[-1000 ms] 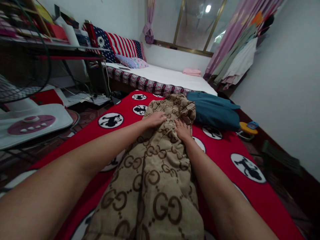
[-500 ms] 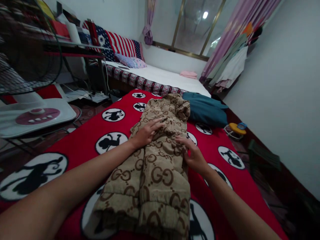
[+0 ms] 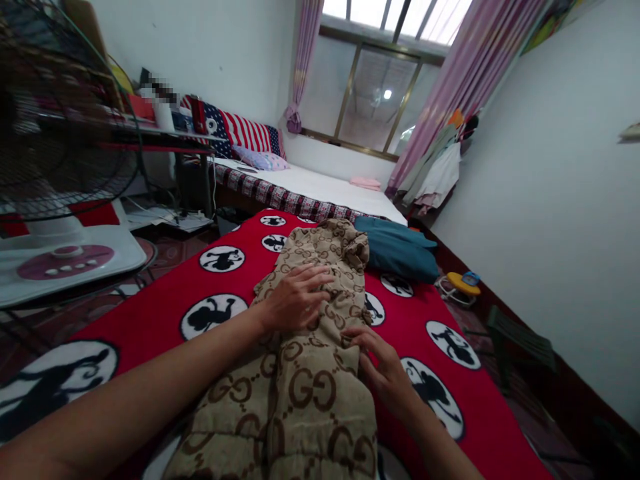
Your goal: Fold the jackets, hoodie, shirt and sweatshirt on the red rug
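A tan jacket with a brown interlocking-letter print lies lengthwise in front of me, its sides folded in and its bunched collar end pointing away. My left hand rests palm down across its middle, fingers stretched out and a little spread. At the jacket's right edge is my right hand, its fingertips touching the cloth and its fingers loosely bent but apart. Neither hand grips the fabric. The jacket's near end runs out of the bottom of the view.
Beneath the jacket is a red blanket with round monkey prints. A folded teal garment lies beyond to the right. A fan stands at left, a white-topped bed behind, and a yellow stool at right.
The view has tilted up, so the jacket and blanket sit lower and more window shows. My right hand has slid slightly nearer along the jacket's edge; my left hand stays at its middle.
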A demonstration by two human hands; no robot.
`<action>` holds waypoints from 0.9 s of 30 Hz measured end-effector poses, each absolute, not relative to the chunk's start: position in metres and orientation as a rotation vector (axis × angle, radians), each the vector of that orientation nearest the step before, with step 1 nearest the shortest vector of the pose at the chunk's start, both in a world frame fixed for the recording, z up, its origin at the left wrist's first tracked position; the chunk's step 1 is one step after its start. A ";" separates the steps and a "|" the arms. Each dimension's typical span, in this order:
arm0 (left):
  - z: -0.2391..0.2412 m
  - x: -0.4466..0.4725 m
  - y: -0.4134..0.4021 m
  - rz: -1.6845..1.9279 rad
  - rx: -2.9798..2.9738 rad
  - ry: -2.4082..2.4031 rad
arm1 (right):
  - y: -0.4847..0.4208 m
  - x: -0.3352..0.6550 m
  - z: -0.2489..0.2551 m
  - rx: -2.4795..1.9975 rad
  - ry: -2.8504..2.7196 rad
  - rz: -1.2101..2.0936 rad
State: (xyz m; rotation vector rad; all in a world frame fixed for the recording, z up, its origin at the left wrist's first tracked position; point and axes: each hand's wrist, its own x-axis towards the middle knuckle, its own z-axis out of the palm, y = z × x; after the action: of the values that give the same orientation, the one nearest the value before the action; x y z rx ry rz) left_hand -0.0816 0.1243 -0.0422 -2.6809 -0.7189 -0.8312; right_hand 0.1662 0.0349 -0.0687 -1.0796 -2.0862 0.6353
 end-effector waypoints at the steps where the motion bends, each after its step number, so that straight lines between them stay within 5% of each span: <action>1: -0.041 -0.078 0.129 -0.802 -2.716 -0.694 | 0.035 0.165 -0.070 -1.071 -2.083 0.640; 13: -0.071 -0.092 0.158 -0.485 -2.862 -1.154 | 0.027 0.179 -0.081 -1.084 -2.143 0.737; 19: -0.063 -0.089 0.152 -0.467 -2.878 -0.972 | 0.053 0.189 -0.092 -1.113 -2.114 0.327; 27: -0.065 -0.207 0.151 -0.275 -2.948 -0.805 | 0.034 0.220 -0.094 -1.072 -2.477 -0.028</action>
State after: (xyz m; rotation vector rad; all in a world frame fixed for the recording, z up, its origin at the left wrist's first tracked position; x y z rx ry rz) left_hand -0.2069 0.1508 -0.0649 -2.9479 -0.8047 -0.2750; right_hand 0.2201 0.0342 -0.0936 -1.0716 -2.4765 -0.0284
